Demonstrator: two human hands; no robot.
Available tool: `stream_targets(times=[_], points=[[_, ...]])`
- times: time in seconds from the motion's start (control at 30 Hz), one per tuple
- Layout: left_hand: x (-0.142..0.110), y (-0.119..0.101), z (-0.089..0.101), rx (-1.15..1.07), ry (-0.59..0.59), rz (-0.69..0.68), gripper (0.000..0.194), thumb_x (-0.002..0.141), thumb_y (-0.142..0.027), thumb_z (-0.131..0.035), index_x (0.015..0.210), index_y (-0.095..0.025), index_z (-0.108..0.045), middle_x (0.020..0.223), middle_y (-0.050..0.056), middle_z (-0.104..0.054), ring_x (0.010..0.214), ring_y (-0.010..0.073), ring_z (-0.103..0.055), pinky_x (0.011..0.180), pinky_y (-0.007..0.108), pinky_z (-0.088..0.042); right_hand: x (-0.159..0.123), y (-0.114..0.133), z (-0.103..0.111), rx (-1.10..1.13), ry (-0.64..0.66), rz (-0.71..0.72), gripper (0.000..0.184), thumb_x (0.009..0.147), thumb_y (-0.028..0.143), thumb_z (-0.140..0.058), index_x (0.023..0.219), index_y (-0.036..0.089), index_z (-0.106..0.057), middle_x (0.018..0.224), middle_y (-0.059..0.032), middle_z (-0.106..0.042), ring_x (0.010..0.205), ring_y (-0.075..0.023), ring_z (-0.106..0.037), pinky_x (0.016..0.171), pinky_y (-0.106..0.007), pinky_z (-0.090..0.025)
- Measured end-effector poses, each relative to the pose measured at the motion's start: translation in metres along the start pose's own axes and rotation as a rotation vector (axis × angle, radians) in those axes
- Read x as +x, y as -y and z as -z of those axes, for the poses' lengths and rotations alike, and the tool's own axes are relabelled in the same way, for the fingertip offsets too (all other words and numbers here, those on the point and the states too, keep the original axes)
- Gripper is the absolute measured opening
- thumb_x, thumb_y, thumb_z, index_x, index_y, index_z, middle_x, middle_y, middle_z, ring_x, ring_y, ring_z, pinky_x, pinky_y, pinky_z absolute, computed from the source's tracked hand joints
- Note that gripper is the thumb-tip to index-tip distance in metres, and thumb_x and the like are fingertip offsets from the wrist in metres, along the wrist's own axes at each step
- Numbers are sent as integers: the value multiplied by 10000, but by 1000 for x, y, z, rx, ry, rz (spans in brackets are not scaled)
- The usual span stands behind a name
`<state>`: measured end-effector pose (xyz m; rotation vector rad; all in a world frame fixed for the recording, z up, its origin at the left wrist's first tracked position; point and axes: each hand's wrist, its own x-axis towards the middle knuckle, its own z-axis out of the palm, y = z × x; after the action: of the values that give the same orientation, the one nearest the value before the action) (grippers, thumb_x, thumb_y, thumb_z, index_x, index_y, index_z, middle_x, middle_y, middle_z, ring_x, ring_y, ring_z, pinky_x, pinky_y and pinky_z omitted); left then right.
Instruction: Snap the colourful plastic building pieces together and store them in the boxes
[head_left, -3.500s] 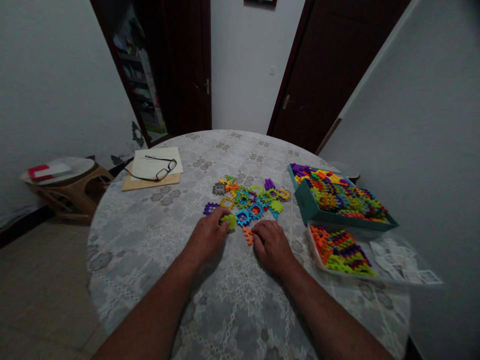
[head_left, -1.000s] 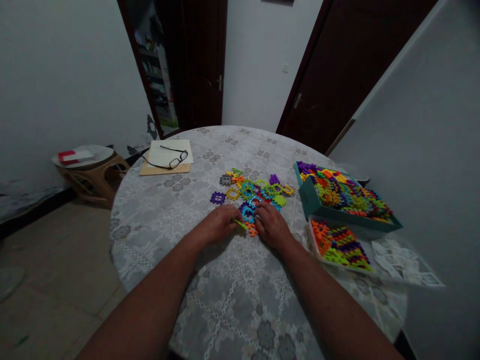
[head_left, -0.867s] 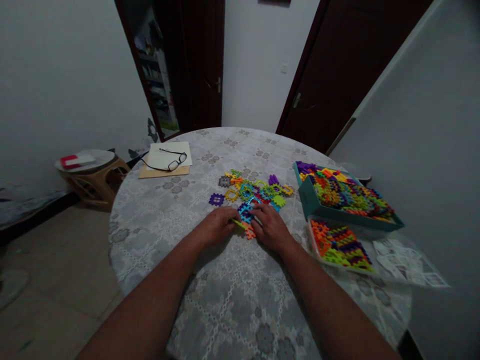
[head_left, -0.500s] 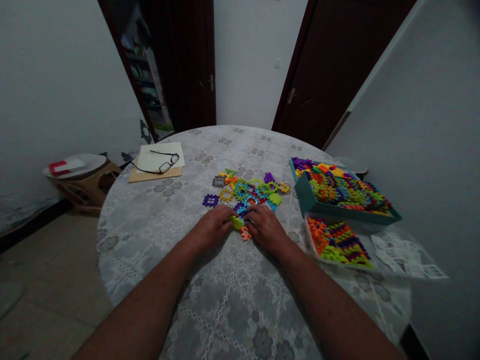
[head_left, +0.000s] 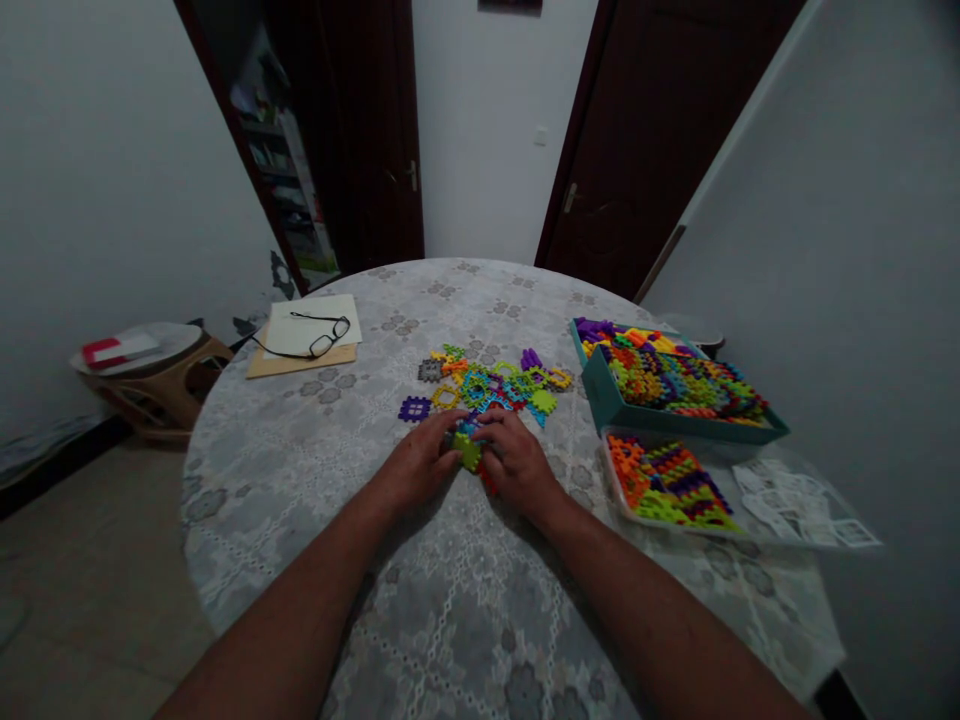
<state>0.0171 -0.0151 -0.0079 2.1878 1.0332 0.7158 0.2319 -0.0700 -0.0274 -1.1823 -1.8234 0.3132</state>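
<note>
Black-rimmed glasses (head_left: 322, 346) lie unfolded on a pale sheet (head_left: 304, 322), which overlaps a tan sheet (head_left: 300, 364) at the left of the round counter (head_left: 480, 610). A red-and-white box (head_left: 120, 350) rests on a brown stool (head_left: 166, 396). Behind, a white switch plate (head_left: 541, 136) sits on the far wall (head_left: 480, 150) between two dark doors (head_left: 375, 120).

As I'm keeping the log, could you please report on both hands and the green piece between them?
Left hand pinching green piece. Right hand by its right edge, grip partly hidden. Loose pieces just beyond both hands.
</note>
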Motion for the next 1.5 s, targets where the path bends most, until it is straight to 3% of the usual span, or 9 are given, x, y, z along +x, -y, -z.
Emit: stream_targets(times=[0.07,0.23,0.43,0.6,0.9,1.03,1.17,1.33,1.5], points=[[0,0,1,-6,-12,8,614,915,-160,-665,1518,-256,-607,1454,128,-699,1293,281,-684,1148,471,-529,2,4,-1,64,-52,-10,319,928,75,-611,1132,260,-772,1312,-92,-723,1241,-244,-713,1101,-412,-592],[0,-9,7,32,117,-54,179,968,-174,-622,1102,-232,-725,1121,72,-747,1075,246,-689,1024,402,-540,8,-9,13,21,-193,-45,287,1003,144,-576,1191,246,-768,1220,-92,-762,1190,-246,-717,1092,-409,-583],[-1,-20,4,26,165,-78,154,953,-149,-645,1060,-233,-717,1064,47,-733,999,221,-674,951,358,-525,12,-43,18,-427,-132,-119,321,1069,271,-619,1354,172,-729,1249,-191,-728,1206,-346,-650,1114,-529,-533],[-1,-19,-1,32,180,-54,158,982,-186,-638,1092,-244,-736,1084,46,-762,1017,227,-700,960,361,-531,15,-47,3,-600,-119,-211,333,1067,387,-697,1314,165,-718,1197,-188,-714,1129,-342,-640,1025,-485,-538],[-2,-17,-6,-20,112,-57,278,1016,-256,-651,1272,-270,-759,1275,79,-795,1193,264,-724,1111,422,-548,15,-33,16,-173,-216,-220,87,1012,281,-663,1064,225,-706,1025,-72,-736,931,-242,-690,858,-361,-560],[-2,-15,-6,-14,24,-17,421,982,-244,-685,1401,-280,-712,1365,99,-788,1245,288,-734,1135,466,-546,8,-14,28,-23,-92,-151,54,1006,269,-675,1009,238,-719,953,-36,-725,879,-216,-678,828,-337,-547],[-1,-12,-3,19,3,64,594,972,-291,-686,1560,-271,-600,1161,84,-837,1055,283,-781,1002,447,-604,5,0,31,9,-3,-93,60,996,209,-673,1019,240,-718,956,-28,-724,908,-211,-676,845,-332,-541],[2,-8,1,85,22,-18,354,980,-361,-636,1284,-259,-785,1278,102,-837,1184,308,-777,1118,450,-580,7,8,28,32,63,-34,84,1024,174,-665,1039,236,-721,1000,-35,-724,960,-206,-684,880,-322,-556],[2,-4,1,78,20,-34,437,1012,-419,-598,1382,-265,-771,1398,99,-812,1278,315,-768,1177,453,-564,6,6,21,39,58,-3,113,1041,168,-662,1083,238,-740,1040,-45,-736,1007,-206,-707,926,-322,-575]])
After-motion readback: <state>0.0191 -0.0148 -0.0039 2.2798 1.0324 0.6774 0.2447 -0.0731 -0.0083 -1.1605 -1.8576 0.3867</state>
